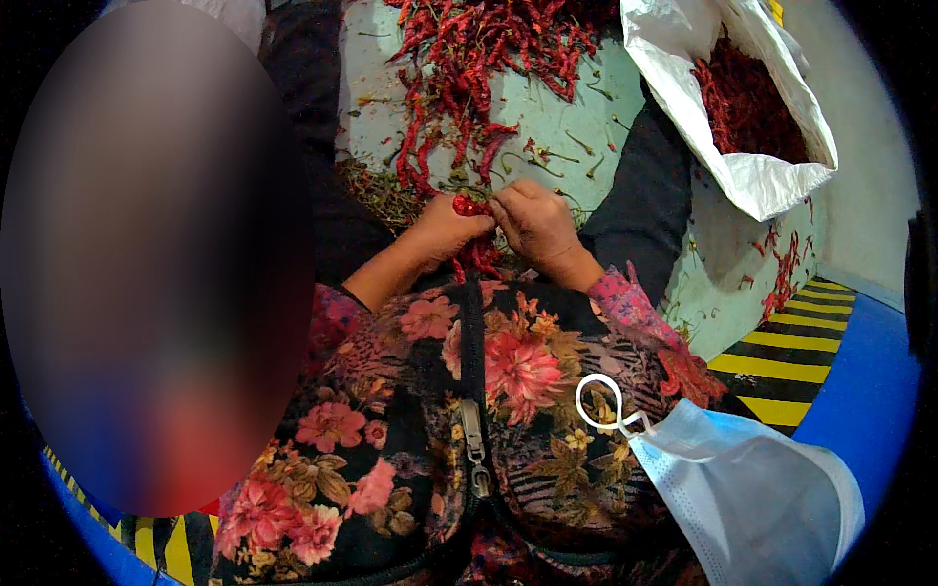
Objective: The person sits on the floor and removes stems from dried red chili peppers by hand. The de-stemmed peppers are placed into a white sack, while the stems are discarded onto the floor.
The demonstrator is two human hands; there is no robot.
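Note:
Dried red chili peppers (480, 262) are bunched in my left hand (447, 231), low between my legs, with their ends showing above and below the fist. My right hand (535, 223) touches the top of this bunch, its thumb and fingertips pinched together at the green stems; whether a stem is between them I cannot tell. Just beyond both hands, a heap of dried red chilies (484, 44) spreads over the pale floor. Loose green stems (579, 141) are scattered to its right. A pile of stems (374, 198) lies beside my left hand.
A white woven sack (762, 183) with red chilies inside stands open at the upper right. More chilies (784, 275) lie on the floor below it, near yellow-black striped floor tape (784, 340). A blue face mask (747, 491) hangs at the lower right. A blurred oval covers the left side.

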